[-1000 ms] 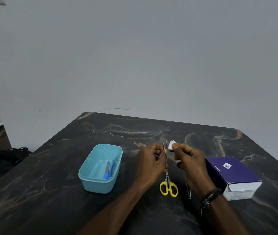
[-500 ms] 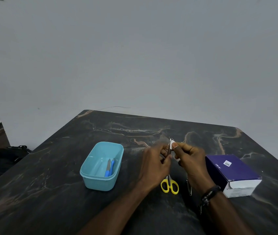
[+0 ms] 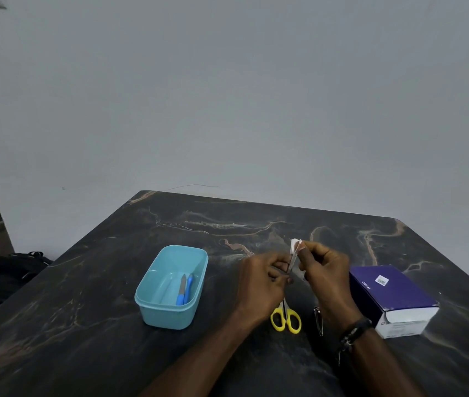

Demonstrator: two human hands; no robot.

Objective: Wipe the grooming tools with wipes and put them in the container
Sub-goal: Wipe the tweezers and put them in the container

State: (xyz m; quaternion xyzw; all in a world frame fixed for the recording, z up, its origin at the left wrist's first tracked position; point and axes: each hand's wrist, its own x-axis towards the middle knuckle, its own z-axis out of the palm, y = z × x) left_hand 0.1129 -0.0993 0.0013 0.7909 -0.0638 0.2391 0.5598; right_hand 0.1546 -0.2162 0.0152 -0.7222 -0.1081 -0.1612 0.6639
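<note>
A slim metal grooming tool [image 3: 291,263], thin and silvery, was held upright above a dark marbled desk [image 3: 256,222]. Its lower part was gripped by the curled fingers of the left hand [image 3: 264,277], and its upper end was covered by a small white wipe [image 3: 295,245] pinched around it by the thumb and fingers of the right hand [image 3: 323,272]. The two hands were seen close together, nearly touching, with the tool between them. What kind of tool it was could not be told.

Just below the left hand, a pair of scissors [image 3: 285,319] with yellow handle loops was seen lying flat on the desk, its blades hidden under the hands. Beside the right wrist, a narrow metal tool [image 3: 318,320] was seen lying on the desk, too small to be identified.

Well to the left of the left hand, a light blue open container [image 3: 153,305] was seen standing on the desk, with two blue-handled tools [image 3: 184,287] laid side by side inside it. Just to the right of the right hand, a purple and white box [image 3: 390,296] was seen resting on the desk. A dark beaded bracelet [image 3: 353,332] was worn on the right wrist.
</note>
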